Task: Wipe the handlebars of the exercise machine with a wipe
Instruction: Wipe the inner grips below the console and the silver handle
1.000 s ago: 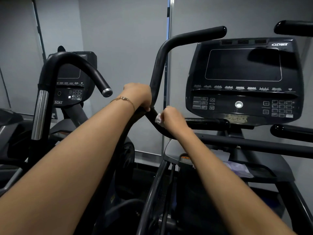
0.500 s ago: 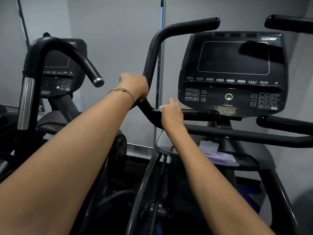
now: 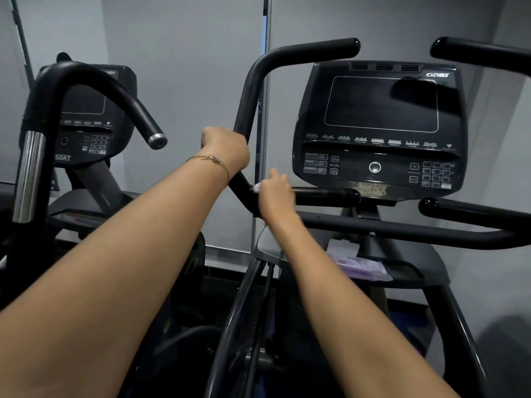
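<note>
A black curved handlebar (image 3: 251, 90) rises in front of me and bends right at its top. My left hand (image 3: 225, 147), with a thin gold bracelet on the wrist, grips this bar at mid height. Just below and to the right, my right hand (image 3: 275, 193) holds a small white wipe (image 3: 256, 187) against the lower bend where the bar meets a short horizontal grip (image 3: 327, 193). Only a corner of the wipe shows past my fingers.
The machine's black console (image 3: 379, 124) with a dark screen and buttons stands right of the bar. A pack of wipes (image 3: 359, 262) lies on the tray below it. More black handles (image 3: 474, 214) reach in from the right. A second machine (image 3: 86, 110) stands at the left.
My right hand has slid the wipe from the lower bend up and right towards the horizontal grip. My left hand keeps its grip on the bar.
</note>
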`<action>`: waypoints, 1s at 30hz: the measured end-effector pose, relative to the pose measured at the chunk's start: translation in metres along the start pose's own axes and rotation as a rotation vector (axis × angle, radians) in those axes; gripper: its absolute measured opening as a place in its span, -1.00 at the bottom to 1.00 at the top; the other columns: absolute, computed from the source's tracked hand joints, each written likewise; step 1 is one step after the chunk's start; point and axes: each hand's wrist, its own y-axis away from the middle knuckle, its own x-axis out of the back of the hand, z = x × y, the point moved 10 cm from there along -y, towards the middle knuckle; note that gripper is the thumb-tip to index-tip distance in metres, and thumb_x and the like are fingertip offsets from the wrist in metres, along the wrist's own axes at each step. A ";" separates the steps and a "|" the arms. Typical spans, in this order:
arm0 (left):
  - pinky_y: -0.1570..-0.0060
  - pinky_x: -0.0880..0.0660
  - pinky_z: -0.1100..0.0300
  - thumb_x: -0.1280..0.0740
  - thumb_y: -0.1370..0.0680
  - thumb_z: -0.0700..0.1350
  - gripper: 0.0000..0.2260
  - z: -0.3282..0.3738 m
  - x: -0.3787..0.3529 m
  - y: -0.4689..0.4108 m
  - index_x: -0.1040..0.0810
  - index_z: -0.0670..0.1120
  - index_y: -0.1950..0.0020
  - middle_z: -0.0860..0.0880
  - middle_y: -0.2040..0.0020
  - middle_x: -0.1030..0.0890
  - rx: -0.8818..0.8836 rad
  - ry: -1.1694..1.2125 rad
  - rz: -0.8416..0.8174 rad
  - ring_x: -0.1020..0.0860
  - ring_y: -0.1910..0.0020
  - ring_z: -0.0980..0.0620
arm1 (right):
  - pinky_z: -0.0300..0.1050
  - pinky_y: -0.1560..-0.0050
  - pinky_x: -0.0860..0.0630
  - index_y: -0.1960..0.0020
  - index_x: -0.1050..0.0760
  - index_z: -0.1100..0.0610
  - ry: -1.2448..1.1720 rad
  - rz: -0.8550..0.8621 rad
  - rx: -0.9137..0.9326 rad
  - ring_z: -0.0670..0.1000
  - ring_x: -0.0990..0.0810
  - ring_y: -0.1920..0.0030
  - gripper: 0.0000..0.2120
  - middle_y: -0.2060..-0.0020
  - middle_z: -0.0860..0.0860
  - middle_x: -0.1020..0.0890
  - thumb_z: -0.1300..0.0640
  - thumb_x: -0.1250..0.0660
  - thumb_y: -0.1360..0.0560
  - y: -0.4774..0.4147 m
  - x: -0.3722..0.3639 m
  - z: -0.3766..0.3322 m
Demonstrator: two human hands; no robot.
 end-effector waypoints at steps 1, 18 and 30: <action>0.46 -0.12 0.22 -0.22 -0.56 -0.19 -0.78 0.000 0.000 0.000 -0.45 -0.10 -0.21 -0.04 0.00 -0.49 0.006 0.003 0.002 -0.39 0.25 0.01 | -0.02 0.00 -0.43 -0.08 -0.50 0.37 -0.006 -0.034 0.039 0.20 -0.37 -0.14 -0.79 -0.13 0.17 -0.39 0.37 -0.16 -0.52 -0.003 -0.009 -0.013; 0.03 -0.50 0.07 -0.21 -0.56 -0.24 -0.74 0.083 -0.037 0.005 -0.49 -0.12 -0.24 -0.10 -0.13 -0.55 -0.303 0.113 0.132 -0.57 -0.08 -0.12 | -0.13 0.09 -0.28 -0.10 -0.43 0.36 0.001 0.261 -0.323 0.14 -0.38 -0.04 -0.78 -0.15 0.18 -0.43 0.28 -0.06 -0.61 0.048 0.064 0.121; 0.01 -0.48 0.07 -0.16 -0.57 -0.28 -0.63 0.074 -0.038 -0.013 -0.50 0.06 -0.27 -0.06 -0.15 -0.56 -0.304 0.252 0.051 -0.54 -0.10 -0.08 | -0.13 0.10 -0.34 -0.19 -0.49 0.22 0.113 0.202 -0.151 0.12 -0.37 -0.13 -0.71 -0.16 0.11 -0.38 0.37 -0.11 -0.55 0.043 0.058 0.108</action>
